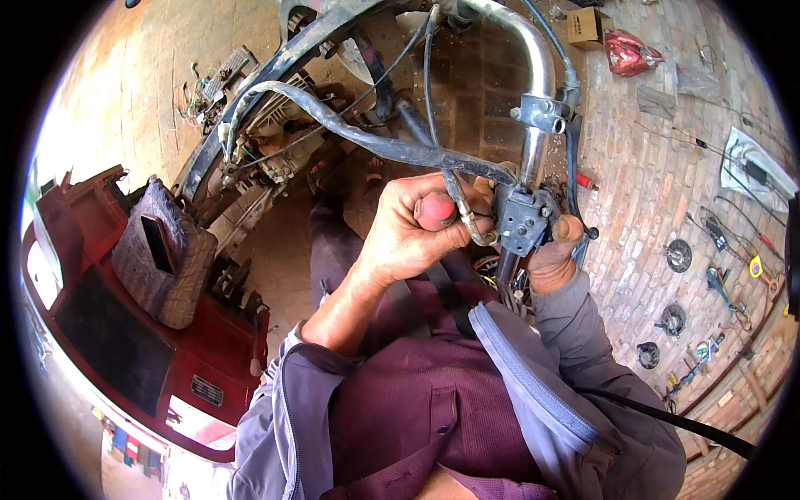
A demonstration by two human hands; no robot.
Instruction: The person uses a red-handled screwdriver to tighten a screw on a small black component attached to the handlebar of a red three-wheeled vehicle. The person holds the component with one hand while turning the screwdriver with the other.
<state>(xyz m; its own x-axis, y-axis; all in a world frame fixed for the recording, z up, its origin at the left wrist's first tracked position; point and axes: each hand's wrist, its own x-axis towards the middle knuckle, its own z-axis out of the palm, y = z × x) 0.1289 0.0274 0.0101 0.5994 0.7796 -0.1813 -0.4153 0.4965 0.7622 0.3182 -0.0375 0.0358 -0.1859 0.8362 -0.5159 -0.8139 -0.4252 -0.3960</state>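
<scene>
My left hand (pixel 408 229) is closed around a handle with a rounded red end (pixel 435 212); its other end is hidden. Beside those fingers a control cable with a bent metal end (pixel 468 212) runs to the dark handlebar switch housing (pixel 525 218). My right hand (pixel 556 257) wraps the housing from the right, thumb up; its fingers are mostly hidden behind. The housing sits around the chrome handlebar (pixel 537 75), just below a metal clamp bracket (pixel 542 115). A grey, tape-wrapped wiring harness (pixel 358 137) enters the housing from the left.
The motorcycle frame and engine (pixel 279 137) stand ahead on the left. At left, a red vehicle body (pixel 108 333) carries a cloth and a phone (pixel 158 243). On the brick floor at right lie a red-handled tool (pixel 586 181), a red plastic bag (pixel 631 53), a cardboard box (pixel 586 29) and several parts.
</scene>
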